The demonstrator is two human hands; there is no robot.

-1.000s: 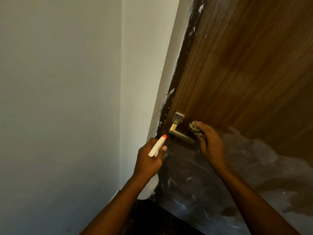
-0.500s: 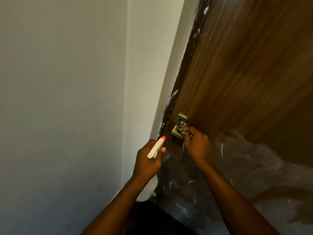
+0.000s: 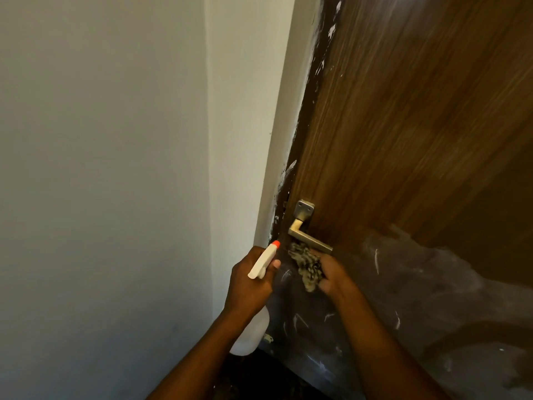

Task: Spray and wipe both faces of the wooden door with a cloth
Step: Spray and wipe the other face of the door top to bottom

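The brown wooden door [image 3: 403, 125] fills the right side; its lower part is dull grey with white streaks. A metal lever handle [image 3: 305, 232] sits near its left edge. My right hand [image 3: 331, 275] grips a crumpled speckled cloth [image 3: 307, 265] against the door just below the handle. My left hand [image 3: 248, 284] holds a white spray bottle [image 3: 264, 261] with an orange nozzle tip, pointed up toward the handle; the bottle's body hangs below my wrist.
A white wall [image 3: 115, 168] stands close on the left and meets the white door frame [image 3: 277, 140], which has paint smears along the door's edge. Dark floor [image 3: 259, 379] shows at the bottom.
My right hand has dropped with the cloth from the handle's base plate to the door face under the lever. The left hand and bottle have stayed almost still.
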